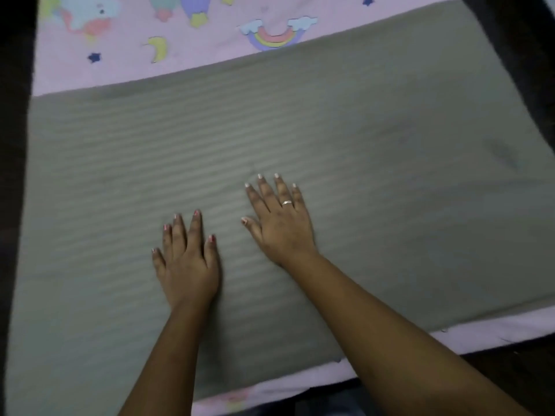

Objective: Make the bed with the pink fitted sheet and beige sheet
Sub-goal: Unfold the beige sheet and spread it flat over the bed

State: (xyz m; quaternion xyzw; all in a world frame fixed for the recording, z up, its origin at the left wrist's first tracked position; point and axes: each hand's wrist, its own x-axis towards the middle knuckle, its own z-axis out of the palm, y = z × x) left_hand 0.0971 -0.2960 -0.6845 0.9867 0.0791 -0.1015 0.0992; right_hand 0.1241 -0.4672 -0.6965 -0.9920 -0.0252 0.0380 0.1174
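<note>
Beige sheet point(360, 130): spread over the pink fitted sheet point(126, 67). Your left hand point(187, 262) and right hand point(280, 226) lie flat on it, fingers straight, slightly apart.

The faintly striped beige sheet point(330, 130) is spread flat over the pink fitted sheet point(120, 70). The latter, printed with cartoon shapes, is left exposed along its far and near edges.

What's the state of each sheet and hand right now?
beige sheet: spread flat, faintly rippled.
pink fitted sheet: under it, showing at far and near edges.
left hand: palm down on beige sheet, fingers straight.
right hand: palm down on beige sheet, fingers straight.
</note>
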